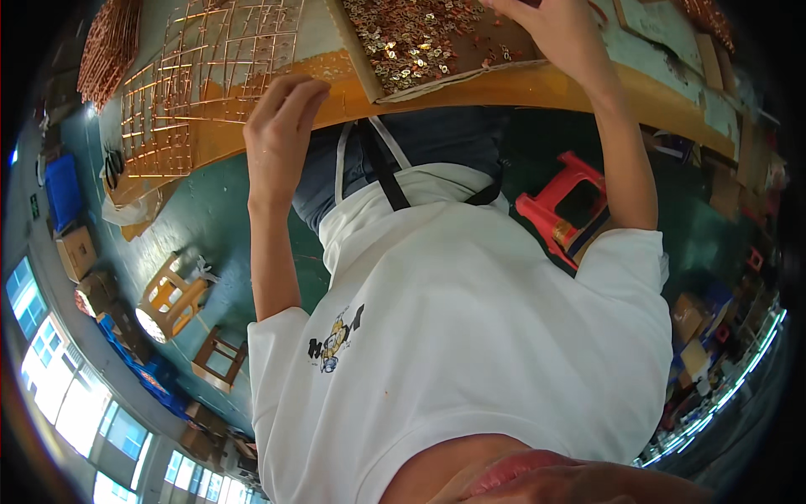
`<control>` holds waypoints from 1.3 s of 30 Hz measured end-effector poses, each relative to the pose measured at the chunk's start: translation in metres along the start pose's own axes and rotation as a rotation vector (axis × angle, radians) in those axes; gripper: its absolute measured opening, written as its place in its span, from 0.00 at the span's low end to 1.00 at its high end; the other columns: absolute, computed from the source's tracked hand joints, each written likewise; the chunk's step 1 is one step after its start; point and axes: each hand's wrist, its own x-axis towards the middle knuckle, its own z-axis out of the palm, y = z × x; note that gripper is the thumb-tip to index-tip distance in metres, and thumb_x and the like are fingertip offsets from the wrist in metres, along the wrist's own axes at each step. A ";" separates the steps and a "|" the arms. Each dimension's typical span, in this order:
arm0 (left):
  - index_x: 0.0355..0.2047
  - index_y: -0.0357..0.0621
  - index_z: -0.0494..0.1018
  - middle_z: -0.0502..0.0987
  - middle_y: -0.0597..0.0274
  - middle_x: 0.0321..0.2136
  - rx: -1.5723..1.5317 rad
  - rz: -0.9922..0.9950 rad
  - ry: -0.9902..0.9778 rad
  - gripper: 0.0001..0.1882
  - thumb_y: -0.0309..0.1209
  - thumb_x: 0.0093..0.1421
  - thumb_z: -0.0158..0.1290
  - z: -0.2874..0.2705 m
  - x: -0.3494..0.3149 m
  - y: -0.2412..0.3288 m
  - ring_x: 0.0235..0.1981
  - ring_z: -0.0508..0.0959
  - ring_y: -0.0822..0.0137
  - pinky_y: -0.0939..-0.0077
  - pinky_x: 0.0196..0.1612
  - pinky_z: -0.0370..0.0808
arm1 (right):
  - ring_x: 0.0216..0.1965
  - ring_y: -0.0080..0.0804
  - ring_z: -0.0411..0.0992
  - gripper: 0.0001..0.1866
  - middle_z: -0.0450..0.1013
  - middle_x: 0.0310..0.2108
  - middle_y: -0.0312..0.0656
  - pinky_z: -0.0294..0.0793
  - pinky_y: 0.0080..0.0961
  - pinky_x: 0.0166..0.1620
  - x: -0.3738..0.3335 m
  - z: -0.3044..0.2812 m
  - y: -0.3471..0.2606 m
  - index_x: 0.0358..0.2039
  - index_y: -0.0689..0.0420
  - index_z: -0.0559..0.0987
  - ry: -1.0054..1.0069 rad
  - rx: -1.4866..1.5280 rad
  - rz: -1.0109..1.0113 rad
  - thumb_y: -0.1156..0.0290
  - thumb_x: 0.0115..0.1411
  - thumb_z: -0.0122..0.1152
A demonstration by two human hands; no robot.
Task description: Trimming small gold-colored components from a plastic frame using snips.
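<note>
White shirt cloth and dark apron straps fill the nearest part of the view. Beyond them the left hand [277, 139] is seen loosely curled against the yellow table edge [537, 84], with nothing held in it, just beside the copper wire grid [201, 76]. The right hand [558, 38] is laid on the cardboard tray [361, 63] among the small metal pieces [411, 38]; its fingers are cut off by the frame, so its grasp cannot be told. Picking from the pieces is judged to be in hand; a fine pinch would be called for. The tray overhangs the table edge and could be tipped. Open floor lies below, narrowed by a red stool [562, 202] and a yellow stool [172, 298].
</note>
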 end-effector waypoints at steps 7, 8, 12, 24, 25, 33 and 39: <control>0.44 0.40 0.81 0.83 0.59 0.39 -0.092 0.197 0.098 0.10 0.23 0.61 0.62 0.001 0.089 0.033 0.37 0.84 0.62 0.69 0.40 0.81 | 0.33 0.29 0.78 0.05 0.80 0.30 0.44 0.76 0.27 0.39 -0.002 0.018 -0.004 0.36 0.65 0.80 0.059 -0.182 0.001 0.76 0.63 0.67; 0.46 0.38 0.79 0.83 0.56 0.34 -0.008 0.334 0.087 0.12 0.27 0.63 0.62 0.010 0.096 0.030 0.35 0.85 0.56 0.65 0.38 0.81 | 0.34 0.29 0.78 0.06 0.80 0.30 0.44 0.76 0.28 0.39 -0.002 0.022 -0.002 0.36 0.65 0.81 0.060 -0.156 0.004 0.76 0.62 0.67; 0.42 0.42 0.82 0.82 0.54 0.40 -0.167 0.235 0.175 0.11 0.22 0.59 0.62 0.027 0.093 0.035 0.41 0.83 0.50 0.62 0.44 0.80 | 0.34 0.30 0.78 0.05 0.80 0.30 0.44 0.76 0.28 0.40 -0.005 0.029 -0.006 0.36 0.65 0.81 0.037 -0.145 0.021 0.78 0.61 0.66; 0.38 0.41 0.83 0.84 0.61 0.36 0.106 0.046 0.747 0.09 0.17 0.58 0.61 -0.004 -0.049 0.026 0.35 0.82 0.66 0.75 0.39 0.79 | 0.29 0.29 0.73 0.04 0.75 0.27 0.45 0.72 0.29 0.35 0.000 0.045 -0.019 0.34 0.67 0.76 0.076 -0.513 -0.319 0.80 0.63 0.62; 0.37 0.40 0.83 0.84 0.60 0.35 0.205 0.028 0.790 0.10 0.15 0.57 0.59 -0.011 -0.071 0.025 0.35 0.81 0.65 0.75 0.38 0.78 | 0.24 0.30 0.71 0.09 0.73 0.22 0.44 0.69 0.29 0.30 0.002 0.069 -0.017 0.27 0.66 0.75 0.240 -0.575 -0.429 0.74 0.62 0.60; 0.30 0.43 0.81 0.81 0.58 0.29 0.081 -0.503 0.486 0.05 0.20 0.52 0.58 0.002 -0.138 -0.004 0.32 0.82 0.60 0.69 0.33 0.78 | 0.33 0.41 0.78 0.05 0.76 0.31 0.43 0.75 0.35 0.37 0.024 0.036 -0.006 0.37 0.58 0.76 -0.032 -0.759 -0.391 0.75 0.63 0.64; 0.34 0.49 0.84 0.84 0.61 0.37 0.145 -0.670 -0.176 0.08 0.35 0.55 0.61 0.093 -0.105 -0.089 0.42 0.85 0.53 0.60 0.41 0.82 | 0.33 0.45 0.76 0.09 0.76 0.33 0.44 0.78 0.35 0.36 -0.063 0.113 -0.072 0.33 0.60 0.76 -0.386 -0.448 -1.017 0.81 0.55 0.70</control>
